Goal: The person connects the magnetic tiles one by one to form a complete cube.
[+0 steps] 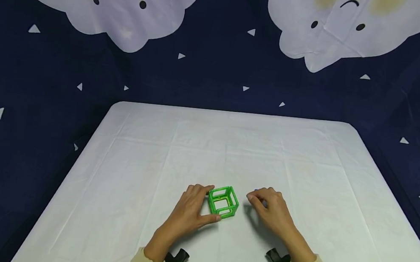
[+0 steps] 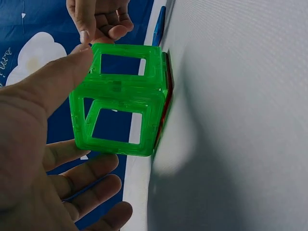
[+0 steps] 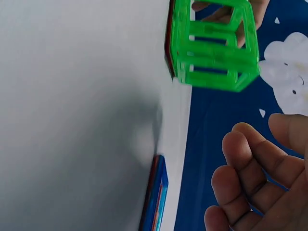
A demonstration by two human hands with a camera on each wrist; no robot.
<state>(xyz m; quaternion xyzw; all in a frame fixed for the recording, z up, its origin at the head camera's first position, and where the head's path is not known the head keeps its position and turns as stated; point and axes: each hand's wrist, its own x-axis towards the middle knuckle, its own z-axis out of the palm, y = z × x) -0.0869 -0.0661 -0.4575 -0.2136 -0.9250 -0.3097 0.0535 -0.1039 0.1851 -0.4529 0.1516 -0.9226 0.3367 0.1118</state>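
Note:
A cube of green magnetic tile frames (image 2: 115,85) stands on the white table, with a thin dark red piece (image 2: 167,91) along its base. My left hand (image 1: 188,210) holds the cube between thumb and index finger from the left. The other left fingers spread beside it. To the right of the cube, my right hand (image 1: 272,210) hovers above the table with fingers loosely bent and nothing seen in them. Under it lies a flat blue piece with red edges (image 3: 156,192), mostly hidden by the hand in the head view; it is apart from the cube.
The white cloth-covered table (image 1: 226,162) has a far edge against a dark blue curtain (image 1: 215,80) printed with clouds and small triangles. Black wrist mounts (image 1: 177,260) sit below both wrists, near the cloth.

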